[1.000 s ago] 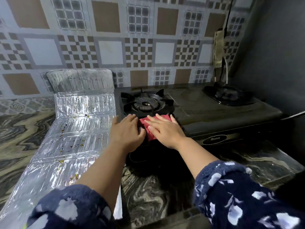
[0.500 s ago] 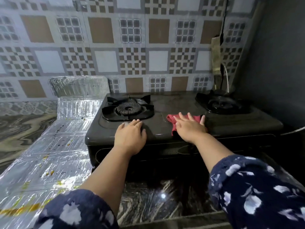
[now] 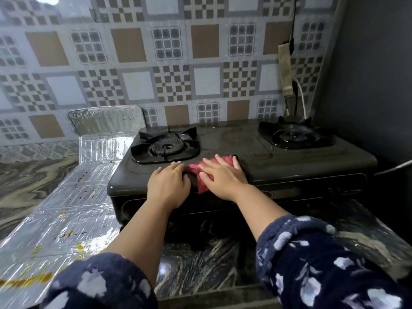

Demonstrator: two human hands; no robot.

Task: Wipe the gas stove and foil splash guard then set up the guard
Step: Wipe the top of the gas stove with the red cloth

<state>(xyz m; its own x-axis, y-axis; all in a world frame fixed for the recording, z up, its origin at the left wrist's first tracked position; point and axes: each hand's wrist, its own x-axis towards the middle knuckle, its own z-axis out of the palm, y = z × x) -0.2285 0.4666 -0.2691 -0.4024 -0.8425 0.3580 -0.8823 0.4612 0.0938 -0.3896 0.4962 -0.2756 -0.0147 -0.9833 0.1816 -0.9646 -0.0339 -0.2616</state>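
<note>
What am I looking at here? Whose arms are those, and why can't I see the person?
The camera sits on the person's head and looks down, so you see only their arms. They are cleaning a black gas stove. The right hand presses a red cloth flat on the stove top, beside the left burner. The left hand rests on the stove's front edge and holds nothing. The shiny sheet lying on the counter to the left is a foil splash guard, with yellow food spots on it.

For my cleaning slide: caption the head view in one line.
Right hand presses a red cloth onto the black gas stove; left hand rests beside it, stained foil splash guard lying flat.
</note>
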